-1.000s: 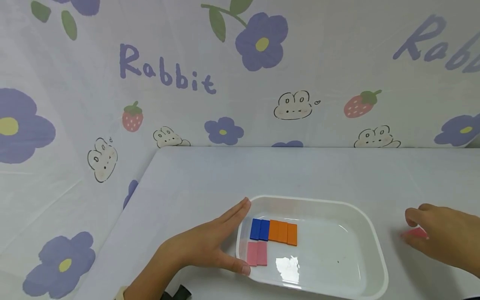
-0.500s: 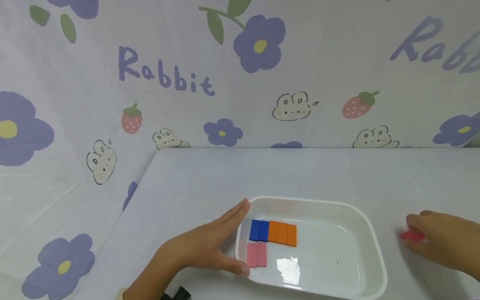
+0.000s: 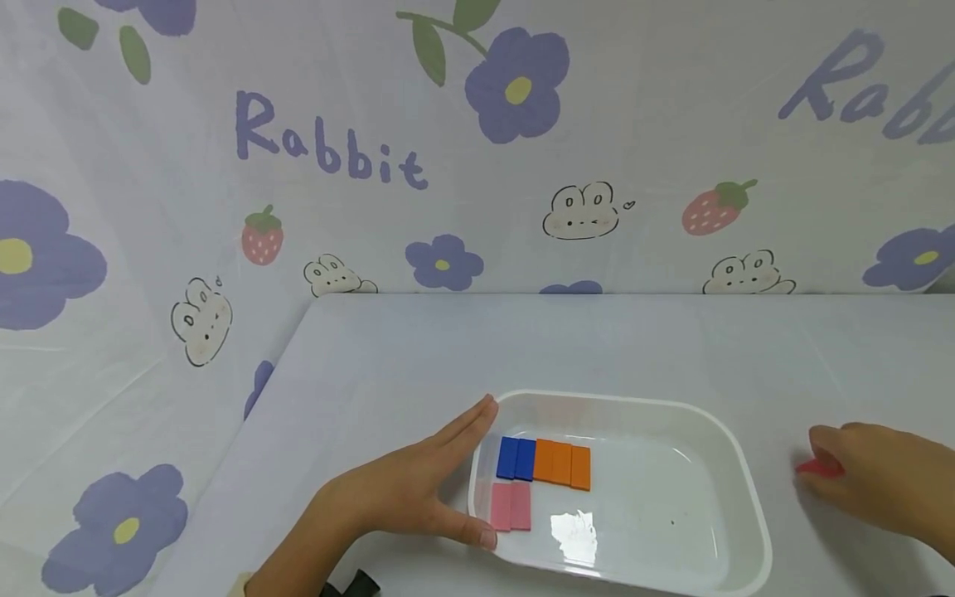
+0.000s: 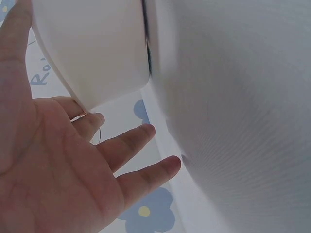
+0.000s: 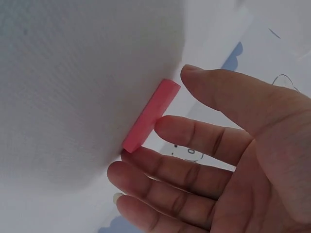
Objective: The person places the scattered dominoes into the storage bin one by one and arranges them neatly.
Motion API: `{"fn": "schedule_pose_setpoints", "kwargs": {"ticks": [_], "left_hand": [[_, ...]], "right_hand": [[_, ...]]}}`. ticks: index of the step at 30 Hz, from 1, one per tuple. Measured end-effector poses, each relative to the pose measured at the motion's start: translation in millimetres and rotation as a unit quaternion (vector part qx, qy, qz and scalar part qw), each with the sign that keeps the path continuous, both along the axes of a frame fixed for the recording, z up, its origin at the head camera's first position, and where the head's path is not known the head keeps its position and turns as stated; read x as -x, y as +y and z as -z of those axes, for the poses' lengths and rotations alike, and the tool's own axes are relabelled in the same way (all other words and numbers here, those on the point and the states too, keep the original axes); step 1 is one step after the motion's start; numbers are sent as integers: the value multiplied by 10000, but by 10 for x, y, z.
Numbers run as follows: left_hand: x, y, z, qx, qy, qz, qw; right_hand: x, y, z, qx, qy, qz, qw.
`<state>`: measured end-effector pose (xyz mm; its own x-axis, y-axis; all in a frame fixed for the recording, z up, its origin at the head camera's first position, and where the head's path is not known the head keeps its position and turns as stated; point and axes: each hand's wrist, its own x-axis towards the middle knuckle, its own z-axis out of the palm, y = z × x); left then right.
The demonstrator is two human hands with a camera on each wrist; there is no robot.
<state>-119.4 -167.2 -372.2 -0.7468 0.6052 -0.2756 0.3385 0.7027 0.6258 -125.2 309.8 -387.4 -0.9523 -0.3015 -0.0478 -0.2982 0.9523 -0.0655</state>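
A white plastic tray [image 3: 656, 506] stands on the table, with my left hand [image 3: 414, 489] spread against its left end. The thumb rests near the tray's front corner and the fingertips touch its back corner. In the left wrist view the fingers [image 4: 133, 143] extend fairly straight below the tray's outer wall [image 4: 92, 48]. At the right, the fingers and thumb of my right hand [image 3: 888, 481] are around a small pink tile [image 3: 819, 467]. The right wrist view shows this tile [image 5: 151, 116] at the table surface, between the thumb tip and the curled fingertips.
Inside the tray lie two blue tiles [image 3: 516, 458], three orange tiles [image 3: 562, 464] and two pink tiles [image 3: 511, 507], all towards its left end. A dark object [image 3: 361, 584] shows at the bottom edge. Behind the table hangs a printed cloth [image 3: 642, 124].
The right fingers have closed in on the pink tile, which has tilted and shows a darker side. The left hand and the tray have stayed where they were.
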Motion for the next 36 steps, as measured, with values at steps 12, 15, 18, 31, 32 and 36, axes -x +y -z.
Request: {"fn": "schedule_pose_setpoints", "kwargs": {"ticks": [12,15,18,31,32,36], "left_hand": [[-3,5,-17,24,15,-3,10000],[-3,6,-21,23,18,0,10000],[-6,4,-21,14,-4,-16,10000],[-20,-1,-26,7,-4,-33,10000],[-19,-2,-24,1,-7,-29,10000],[-15,-1,-19,-17,-9,2,10000]], "right_hand": [[-2,4,4,127,226,29,9997],[11,16,24,121,294,67,9995],[21,18,43,201,567,35,9982],[-2,-53,-38,430,839,-88,9955],[-11,-63,-42,458,879,-116,9950],[-42,-95,-65,520,923,-195,9942]]}}
